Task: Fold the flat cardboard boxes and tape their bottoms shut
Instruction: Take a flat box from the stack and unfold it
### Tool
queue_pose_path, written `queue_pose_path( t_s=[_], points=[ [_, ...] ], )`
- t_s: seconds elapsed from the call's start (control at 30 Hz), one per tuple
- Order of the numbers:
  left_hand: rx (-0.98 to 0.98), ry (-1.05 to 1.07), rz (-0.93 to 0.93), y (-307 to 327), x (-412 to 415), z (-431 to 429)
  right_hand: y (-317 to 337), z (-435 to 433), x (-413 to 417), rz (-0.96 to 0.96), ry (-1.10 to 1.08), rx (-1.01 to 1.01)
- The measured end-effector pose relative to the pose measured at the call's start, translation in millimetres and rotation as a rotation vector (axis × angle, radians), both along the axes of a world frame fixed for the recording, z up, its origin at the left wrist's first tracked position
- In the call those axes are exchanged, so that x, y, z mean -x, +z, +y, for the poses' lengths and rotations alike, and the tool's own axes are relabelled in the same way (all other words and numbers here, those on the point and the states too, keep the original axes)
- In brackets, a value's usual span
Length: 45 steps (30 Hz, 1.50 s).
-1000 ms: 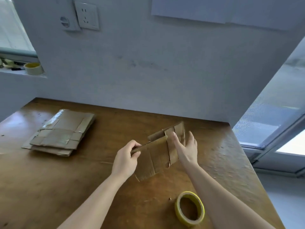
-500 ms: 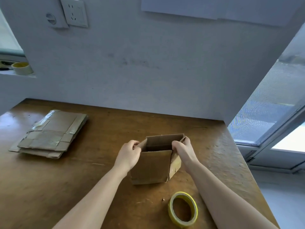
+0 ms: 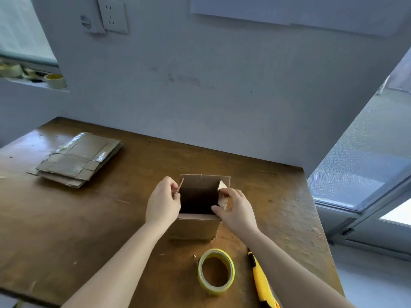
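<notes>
On the box point(image 3: 195, 227), the left hand point(image 3: 163, 202) pinched the nine o'clock flap. The right hand point(image 3: 236, 211) gripped the three o'clock flap.

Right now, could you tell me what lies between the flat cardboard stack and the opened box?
Just bare table between stack and box, in the head view.

Worn brown wooden desk point(image 3: 89, 230), set against the wall. On it: stack of flattened cardboard boxes point(image 3: 77, 158) far left; opened box point(image 3: 195, 228) upright mid-desk; yellow tape roll point(image 3: 215, 272) and yellow knife point(image 3: 261, 283) side by side near the front edge.
</notes>
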State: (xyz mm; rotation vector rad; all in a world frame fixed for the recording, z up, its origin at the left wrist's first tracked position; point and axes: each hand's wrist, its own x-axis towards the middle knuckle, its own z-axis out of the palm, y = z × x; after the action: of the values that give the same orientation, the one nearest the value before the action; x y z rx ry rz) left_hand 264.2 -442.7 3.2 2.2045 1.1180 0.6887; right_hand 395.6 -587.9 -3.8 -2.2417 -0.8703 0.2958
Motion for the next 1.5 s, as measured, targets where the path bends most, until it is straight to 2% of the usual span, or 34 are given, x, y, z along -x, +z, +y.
queue_pose_path(
  t_s=[0.13, 0.2, 0.33, 0.47, 0.53, 0.67, 0.77, 0.9, 1.0, 1.13, 1.3, 1.43, 1.5],
  points=[
    [0.057, -0.120, 0.037, -4.5, 0.1, -6.4, -2.7, -1.1, -2.5, -0.112, 0.150, 0.129],
    [0.059, -0.250, 0.148, -5.4, -0.1, -2.3, -3.1, 0.1, -6.0, -0.155, 0.204, 0.188],
    [-0.007, -0.431, 0.289, 1.0, 5.6, 12.1, 4.4, 2.1, -8.0, -0.037, 0.272, 0.266],
    [-0.226, -0.601, 0.651, 1.0, 15.2, 17.5, 9.6, 1.3, -16.5, -0.143, 0.396, 0.457],
    [-0.186, -0.595, 0.595, -1.8, 15.1, 21.3, 10.1, 3.2, -20.9, -0.207, 0.377, 0.444],
    [0.025, -0.464, 0.284, -3.3, 9.3, 22.7, 8.0, 4.9, -22.6, -0.226, 0.219, 0.199],
    [0.023, -0.369, 0.177, -5.6, 2.3, 18.0, 9.4, 7.6, -20.8, -0.202, 0.173, 0.155],
    [-0.157, -0.319, 0.330, -2.2, -5.9, 23.7, 11.9, 15.1, -16.9, -0.134, 0.103, 0.141],
    [-0.184, -0.384, 0.359, 3.1, -8.9, 27.3, 12.6, 18.8, -20.2, -0.098, 0.082, 0.231],
    [-0.262, -0.433, 0.305, -0.4, -4.4, 28.1, 4.2, 16.5, -26.9, -0.208, 0.086, 0.240],
    [-0.296, -0.440, 0.331, -11.7, 0.6, 18.6, -12.2, 12.7, -28.3, -0.208, 0.093, 0.236],
    [-0.296, -0.411, 0.337, -13.8, 2.7, 15.3, -21.2, -4.2, -5.8, -0.338, -0.019, 0.043],
    [-0.284, -0.405, 0.326, -14.8, 3.6, 14.2, -30.4, -22.0, 11.2, -0.438, 0.067, 0.012]
  ],
)
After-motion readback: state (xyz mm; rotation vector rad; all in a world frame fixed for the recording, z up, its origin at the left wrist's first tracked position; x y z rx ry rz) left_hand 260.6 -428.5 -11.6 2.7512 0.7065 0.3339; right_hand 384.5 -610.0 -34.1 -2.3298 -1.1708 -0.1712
